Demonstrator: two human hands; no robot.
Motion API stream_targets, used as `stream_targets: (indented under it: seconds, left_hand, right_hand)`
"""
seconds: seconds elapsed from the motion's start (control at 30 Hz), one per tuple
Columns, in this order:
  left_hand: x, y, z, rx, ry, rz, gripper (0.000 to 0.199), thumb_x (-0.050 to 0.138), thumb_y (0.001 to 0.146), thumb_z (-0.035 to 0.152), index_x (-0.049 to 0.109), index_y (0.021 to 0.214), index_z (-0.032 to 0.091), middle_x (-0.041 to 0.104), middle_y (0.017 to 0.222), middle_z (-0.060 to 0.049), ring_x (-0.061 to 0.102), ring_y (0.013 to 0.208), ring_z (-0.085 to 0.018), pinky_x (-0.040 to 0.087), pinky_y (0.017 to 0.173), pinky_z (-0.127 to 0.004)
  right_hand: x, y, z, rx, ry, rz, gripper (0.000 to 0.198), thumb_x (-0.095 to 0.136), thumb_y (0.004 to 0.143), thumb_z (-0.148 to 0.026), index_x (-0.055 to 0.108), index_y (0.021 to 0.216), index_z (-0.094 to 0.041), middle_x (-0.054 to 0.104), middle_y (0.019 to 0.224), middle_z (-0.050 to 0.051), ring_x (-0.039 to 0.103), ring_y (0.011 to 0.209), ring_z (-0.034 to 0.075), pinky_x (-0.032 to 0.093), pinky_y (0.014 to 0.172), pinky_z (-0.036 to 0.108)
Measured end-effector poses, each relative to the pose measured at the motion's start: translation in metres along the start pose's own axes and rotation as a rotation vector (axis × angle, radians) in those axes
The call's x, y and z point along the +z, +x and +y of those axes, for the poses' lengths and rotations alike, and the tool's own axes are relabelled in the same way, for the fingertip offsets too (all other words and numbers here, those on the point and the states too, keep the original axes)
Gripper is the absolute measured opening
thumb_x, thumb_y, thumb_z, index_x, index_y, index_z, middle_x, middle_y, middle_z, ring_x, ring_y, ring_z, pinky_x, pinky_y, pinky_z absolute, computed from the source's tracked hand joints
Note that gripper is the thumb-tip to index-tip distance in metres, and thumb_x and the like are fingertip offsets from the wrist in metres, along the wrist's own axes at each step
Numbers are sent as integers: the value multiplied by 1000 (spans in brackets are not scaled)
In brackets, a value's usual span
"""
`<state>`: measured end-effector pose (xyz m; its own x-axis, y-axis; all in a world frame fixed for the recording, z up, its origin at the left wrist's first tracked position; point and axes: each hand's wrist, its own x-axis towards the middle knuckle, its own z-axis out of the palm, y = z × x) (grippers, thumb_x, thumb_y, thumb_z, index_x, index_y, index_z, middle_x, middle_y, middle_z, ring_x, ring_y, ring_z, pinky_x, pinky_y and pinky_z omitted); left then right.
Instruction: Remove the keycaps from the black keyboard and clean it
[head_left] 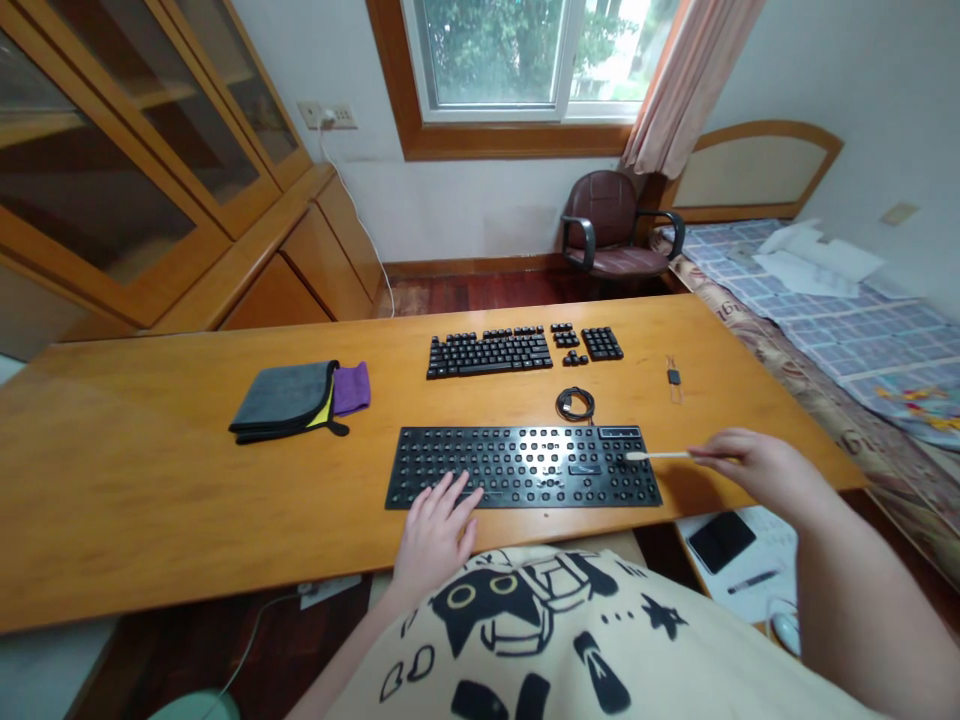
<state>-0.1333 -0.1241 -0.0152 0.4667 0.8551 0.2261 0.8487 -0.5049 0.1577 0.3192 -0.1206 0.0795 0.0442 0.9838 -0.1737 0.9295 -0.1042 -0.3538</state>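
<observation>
A black keyboard base (pixel 495 470) with its keycaps off lies near the front edge of the desk. My left hand (pixel 439 525) rests on its lower left part, fingers spread and flat. In my right hand (pixel 757 465), closed in a pinch, is a cotton swab (pixel 664 456). The swab points left, with its pale tip over the number-pad end of the base; whether it touches cannot be made out. Behind the base lies a coiled black cable (pixel 575 404). Farther back, loose black keycaps (pixel 491 354) are laid out in keyboard order.
On the desk (pixel 150 480), a folded grey cloth (pixel 285 398) and a purple cloth (pixel 352 388) lie to the left. A small wire keycap puller (pixel 674 378) lies right. A phone (pixel 721 541) and a pen (pixel 752 582) sit below the desk edge. A chair (pixel 611 225) stands beyond.
</observation>
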Motion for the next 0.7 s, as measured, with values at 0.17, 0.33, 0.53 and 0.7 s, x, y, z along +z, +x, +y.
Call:
stream_targets:
  seconds: [0.17, 0.33, 0.53, 0.7]
  left_hand:
    - [1, -1, -2, 13, 4, -3, 37, 46, 85, 25, 58, 120, 31, 50, 135, -2, 46, 124, -25, 35, 99, -42]
    - [2, -1, -3, 5, 16, -12, 38, 46, 85, 26, 57, 121, 31, 50, 135, -1, 45, 124, -25, 36, 98, -42]
    - [3, 0, -4, -7, 19, 2, 38, 47, 84, 28, 57, 121, 32, 50, 135, -2, 46, 123, -26, 38, 95, -42]
    - [3, 0, -5, 2, 16, 2, 37, 47, 85, 28, 58, 120, 32, 50, 135, -2, 46, 123, -26, 38, 95, -42]
  right_hand:
    - [10, 1, 9, 59, -62, -115, 20, 57, 73, -37, 73, 76, -26, 72, 83, 3, 66, 78, 24, 49, 70, 33]
    - [0, -6, 26, 98, -35, -45, 26, 55, 76, -45, 73, 85, -28, 71, 93, 3, 65, 87, 24, 48, 76, 33]
    - [17, -5, -3, -36, -13, -147, 25, 53, 78, -41, 73, 83, -26, 71, 87, 3, 65, 82, 22, 49, 72, 31]
    - [1, -6, 15, 138, -111, -74, 22, 58, 73, -43, 74, 79, -29, 72, 87, 2, 66, 81, 25, 49, 69, 34]
